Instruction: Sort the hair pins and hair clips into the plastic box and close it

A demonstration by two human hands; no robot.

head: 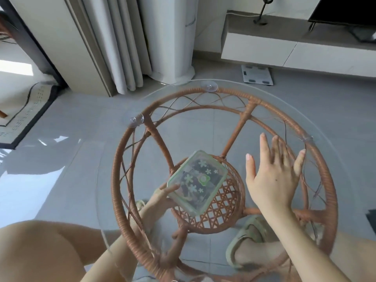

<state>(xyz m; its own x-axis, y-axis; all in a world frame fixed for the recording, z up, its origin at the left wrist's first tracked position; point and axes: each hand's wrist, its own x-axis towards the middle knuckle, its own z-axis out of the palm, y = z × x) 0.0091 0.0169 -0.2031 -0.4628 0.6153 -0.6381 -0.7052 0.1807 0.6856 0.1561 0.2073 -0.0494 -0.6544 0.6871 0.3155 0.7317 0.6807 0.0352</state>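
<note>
A clear plastic box (197, 182) with a green rim and a flower-printed lid sits closed, dark hair pieces showing through it. My left hand (162, 197) grips its near-left corner, reaching under the glass top toward the lower wicker shelf (225, 208). Whether the box rests on that shelf or is held above it, I cannot tell. My right hand (273, 174) hovers flat over the glass to the right of the box, fingers spread, holding nothing. No loose pins or clips show on the glass.
The round glass tabletop (122, 180) rests on a brown wicker ring frame (120, 171) with suction cups (136, 120). My knees and sandalled feet (247, 241) are below. Curtains (122, 41), a low white cabinet (284, 49) and a bathroom scale (257, 75) stand beyond.
</note>
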